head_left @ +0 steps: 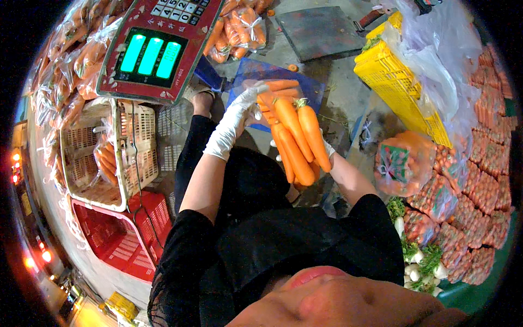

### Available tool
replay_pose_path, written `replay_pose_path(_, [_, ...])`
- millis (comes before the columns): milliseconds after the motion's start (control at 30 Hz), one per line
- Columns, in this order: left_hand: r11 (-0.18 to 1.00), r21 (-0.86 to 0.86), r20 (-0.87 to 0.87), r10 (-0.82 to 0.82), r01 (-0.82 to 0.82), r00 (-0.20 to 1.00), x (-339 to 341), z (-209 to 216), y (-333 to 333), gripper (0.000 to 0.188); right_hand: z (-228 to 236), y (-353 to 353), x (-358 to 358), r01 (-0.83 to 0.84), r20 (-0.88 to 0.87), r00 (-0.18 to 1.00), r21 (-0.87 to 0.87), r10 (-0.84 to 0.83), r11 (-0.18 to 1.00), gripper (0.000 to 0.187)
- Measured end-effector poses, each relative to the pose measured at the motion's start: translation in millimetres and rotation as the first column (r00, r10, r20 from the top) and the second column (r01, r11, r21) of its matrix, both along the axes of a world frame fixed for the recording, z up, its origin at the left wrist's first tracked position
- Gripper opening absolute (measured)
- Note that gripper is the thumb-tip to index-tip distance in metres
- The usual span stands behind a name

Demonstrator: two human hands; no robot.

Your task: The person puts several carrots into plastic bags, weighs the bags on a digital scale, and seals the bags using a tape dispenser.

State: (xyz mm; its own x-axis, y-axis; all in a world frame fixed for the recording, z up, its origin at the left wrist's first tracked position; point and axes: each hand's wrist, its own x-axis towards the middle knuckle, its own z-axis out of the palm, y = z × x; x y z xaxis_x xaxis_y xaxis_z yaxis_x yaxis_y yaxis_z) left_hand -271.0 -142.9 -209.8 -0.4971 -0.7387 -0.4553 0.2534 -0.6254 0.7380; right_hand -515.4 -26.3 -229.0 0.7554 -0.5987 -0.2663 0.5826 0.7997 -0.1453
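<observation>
My left hand (242, 111), in a white glove, is closed at the mouth of a clear plastic bag with several orange carrots (284, 85) in it. The bag is over a blue plate (242, 76). My right hand (328, 148), gloved too, holds a bunch of carrots (298, 139) from beneath, just in front of the bag. Most of its fingers are hidden behind the carrots. The upper ends of the bunch touch or overlap the bagged carrots; I cannot tell which.
A red scale display (147, 60) with lit green digits stands at the upper left. Near it are bagged carrots (239, 32), a white crate (90, 201) with a carrot bag and a red crate (152, 218). At right are a yellow crate (397, 82) and stacked net sacks (474, 218).
</observation>
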Motion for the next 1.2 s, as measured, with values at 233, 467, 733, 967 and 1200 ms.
replay_pose_path(233, [0.911,-0.231,0.073,-0.335,0.343,0.939,5,1,19,0.032,-44,15,10,-0.129,-0.213,0.967,0.077,0.143,0.989,0.06])
replay_pose_path(467, [0.864,-0.287,0.143,-0.388,0.414,0.91,32,5,32,0.027,-32,-6,7,-0.074,-0.1,0.991,0.098,0.083,0.992,0.059])
replay_pose_path(733, [0.821,-0.114,0.221,-0.528,0.559,0.82,6,7,45,0.035,-69,-34,-20,0.339,-0.201,0.913,-0.106,-0.354,0.935,0.056])
replay_pose_path(967, [0.861,-0.053,0.143,-0.495,0.506,0.857,1,-8,49,0.032,-121,-38,39,0.668,-0.585,0.452,-0.277,-0.673,0.69,0.066])
replay_pose_path(1200, [0.994,0.107,-0.136,-0.019,0.034,0.991,11,-2,34,0.032,-117,-80,95,0.826,-0.249,0.559,0.077,-0.791,0.559,0.088])
